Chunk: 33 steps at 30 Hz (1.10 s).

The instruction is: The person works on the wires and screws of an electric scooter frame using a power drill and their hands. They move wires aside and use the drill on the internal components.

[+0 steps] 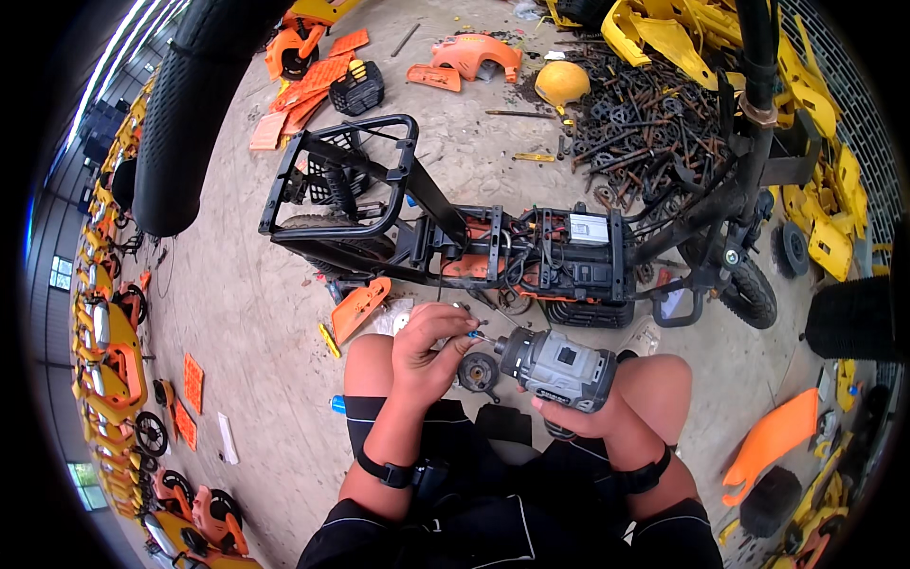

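My right hand [580, 414] is wrapped round the grip of a grey and black cordless drill [566, 365], held above my lap with its nose pointing left. A thin metal driver bit [482, 337] with a blue band sticks out from the chuck. My left hand [428, 349] pinches the bit's tip end between thumb and fingers. Beyond both hands stands a stripped black scooter frame [436, 228]. Its open middle shows wiring, orange panels and a silver box [588, 229]. Below the drill's nose, a round black part [478, 373] lies on the floor.
An orange panel [360, 308] and a yellow-handled tool [329, 339] lie left of my knees. A heap of rusty metal parts [654, 123] spreads behind the frame, with yellow panels [664, 43] beyond. Orange and yellow scooters [114, 370] line the left side. A black handlebar grip [171, 171] hangs close overhead.
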Each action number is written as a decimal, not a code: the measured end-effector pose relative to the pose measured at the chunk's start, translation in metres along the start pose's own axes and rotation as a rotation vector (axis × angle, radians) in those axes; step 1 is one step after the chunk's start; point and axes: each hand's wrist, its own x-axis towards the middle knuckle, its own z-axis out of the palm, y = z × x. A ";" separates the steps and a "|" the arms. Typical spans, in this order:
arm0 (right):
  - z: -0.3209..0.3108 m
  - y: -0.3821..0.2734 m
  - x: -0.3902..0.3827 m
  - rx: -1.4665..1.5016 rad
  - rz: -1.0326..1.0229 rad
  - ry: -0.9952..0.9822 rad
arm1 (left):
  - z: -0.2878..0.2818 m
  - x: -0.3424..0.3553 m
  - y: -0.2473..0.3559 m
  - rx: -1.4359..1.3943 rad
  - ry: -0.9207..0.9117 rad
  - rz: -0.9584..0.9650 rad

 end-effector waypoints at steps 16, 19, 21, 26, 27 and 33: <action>-0.001 -0.006 0.006 -0.023 0.036 -0.002 | -0.001 0.006 -0.003 0.023 -0.018 0.015; -0.001 -0.006 0.007 -0.046 0.036 -0.003 | -0.002 0.006 -0.003 0.034 -0.021 0.011; -0.001 -0.006 0.007 -0.044 0.042 0.002 | -0.002 0.006 -0.003 0.034 -0.023 0.014; 0.000 -0.007 0.007 0.022 0.059 0.017 | -0.003 0.007 -0.004 0.028 -0.035 0.006; 0.000 -0.008 0.008 0.021 0.060 0.010 | -0.003 0.007 -0.004 0.031 -0.035 0.004; 0.000 -0.012 0.009 -0.005 0.060 -0.011 | -0.003 0.008 -0.001 0.078 -0.034 0.019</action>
